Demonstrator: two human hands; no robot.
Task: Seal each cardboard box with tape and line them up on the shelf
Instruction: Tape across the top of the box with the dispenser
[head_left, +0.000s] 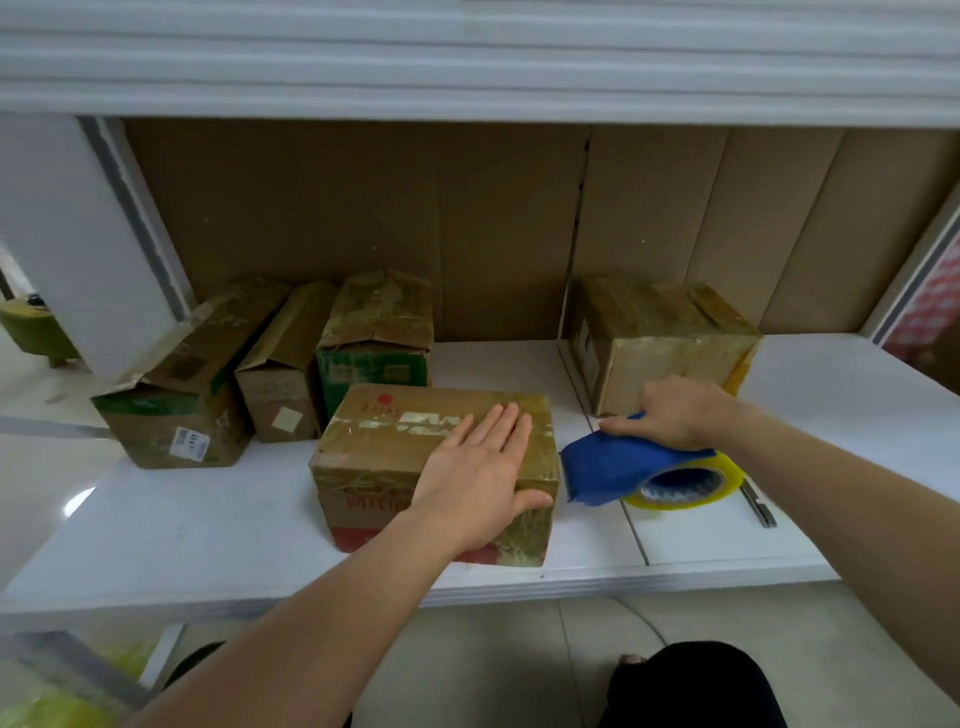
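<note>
A taped cardboard box (395, 441) with red print sits near the front of the white shelf (208, 525). My left hand (480, 478) lies flat on its top right corner, fingers straight, thumb over the front edge. My right hand (670, 413) grips the handle of a blue tape dispenser (618, 467) holding a roll of yellowish clear tape (691, 483), just right of the box on the shelf. Three taped boxes stand at the back left: one (176, 410), a narrow one (283, 384) and a green-printed one (376, 338). Another box (660, 343) stands at the back right.
Brown cardboard sheets (467, 223) line the back of the shelf. A small utility knife (758, 504) lies on the shelf right of the tape roll. An upper shelf edge (467, 62) hangs overhead. My dark trouser knee (691, 686) shows below the shelf front.
</note>
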